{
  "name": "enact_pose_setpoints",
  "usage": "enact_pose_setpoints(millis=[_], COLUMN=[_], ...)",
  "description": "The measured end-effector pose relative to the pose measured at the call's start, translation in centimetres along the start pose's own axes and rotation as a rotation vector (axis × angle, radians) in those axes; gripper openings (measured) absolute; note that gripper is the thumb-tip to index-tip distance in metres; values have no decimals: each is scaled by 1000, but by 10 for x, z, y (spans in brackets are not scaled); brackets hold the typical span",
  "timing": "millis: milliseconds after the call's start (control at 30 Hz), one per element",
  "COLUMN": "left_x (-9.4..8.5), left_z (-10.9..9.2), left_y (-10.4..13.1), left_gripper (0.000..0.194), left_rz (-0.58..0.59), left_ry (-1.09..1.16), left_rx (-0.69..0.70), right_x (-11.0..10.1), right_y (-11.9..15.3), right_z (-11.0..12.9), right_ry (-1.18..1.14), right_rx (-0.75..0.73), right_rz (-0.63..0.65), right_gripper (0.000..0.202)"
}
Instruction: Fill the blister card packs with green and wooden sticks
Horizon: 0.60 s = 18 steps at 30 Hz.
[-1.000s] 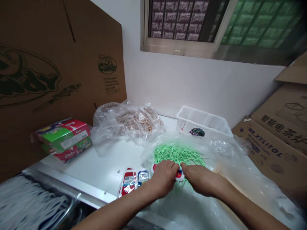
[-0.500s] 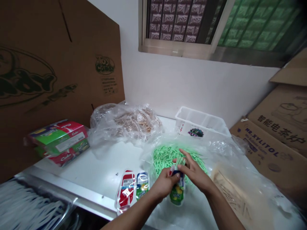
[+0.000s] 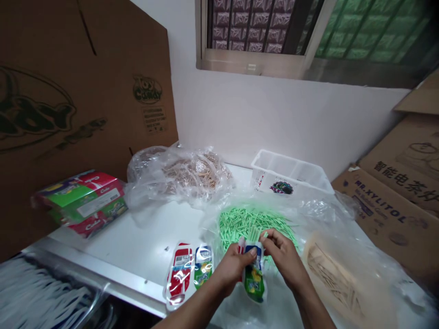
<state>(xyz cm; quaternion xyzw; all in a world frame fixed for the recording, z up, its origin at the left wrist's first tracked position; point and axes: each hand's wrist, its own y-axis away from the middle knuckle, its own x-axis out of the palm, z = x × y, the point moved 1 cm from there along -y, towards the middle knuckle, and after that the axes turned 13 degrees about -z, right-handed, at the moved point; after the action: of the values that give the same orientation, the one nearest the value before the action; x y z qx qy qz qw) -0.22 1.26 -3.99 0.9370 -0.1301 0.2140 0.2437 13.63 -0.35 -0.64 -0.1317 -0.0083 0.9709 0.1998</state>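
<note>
My left hand (image 3: 236, 265) is closed around a blue-and-green pouch (image 3: 254, 278), its thumb pressed on the front. A red-and-white pouch edge shows behind it. Light green sticks (image 3: 253, 234) stand up out of the pouch's top. At the pouch's upper right, my right hand (image 3: 279, 249) pinches a few green sticks between thumb and fingers. Behind both hands spreads a heap of green sticks (image 3: 236, 224) on clear plastic. Left of my left hand lie a red pouch (image 3: 181, 272) and a blue-green pouch (image 3: 203, 265), flat on the white table (image 3: 147, 242).
A clear bag of brown sticks (image 3: 195, 176) lies at the back, beside a white basket (image 3: 291, 183). Wrapped candy boxes (image 3: 89, 201) sit left by a large carton (image 3: 103, 91). More cartons (image 3: 384, 214) stand right, near a beige tray (image 3: 332, 278) with pale sticks.
My right hand has drawn in from above the sticks to the pouch's right edge, its fingers now pinched together. The held pouch has tilted slightly, and the view has shifted a little.
</note>
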Motion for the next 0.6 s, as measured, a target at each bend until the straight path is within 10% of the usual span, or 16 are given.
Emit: enact_pose_setpoints(millis=[600], left_x=[8], left_z=[-4], left_y=[9], left_gripper=[37], left_rz=[84], left_ry=[-35], left_rx=[3], right_x=[-11], right_y=[6], right_z=[10], right_ry=[57], right_rx=[-90], right_rz=[19], right_gripper=[27])
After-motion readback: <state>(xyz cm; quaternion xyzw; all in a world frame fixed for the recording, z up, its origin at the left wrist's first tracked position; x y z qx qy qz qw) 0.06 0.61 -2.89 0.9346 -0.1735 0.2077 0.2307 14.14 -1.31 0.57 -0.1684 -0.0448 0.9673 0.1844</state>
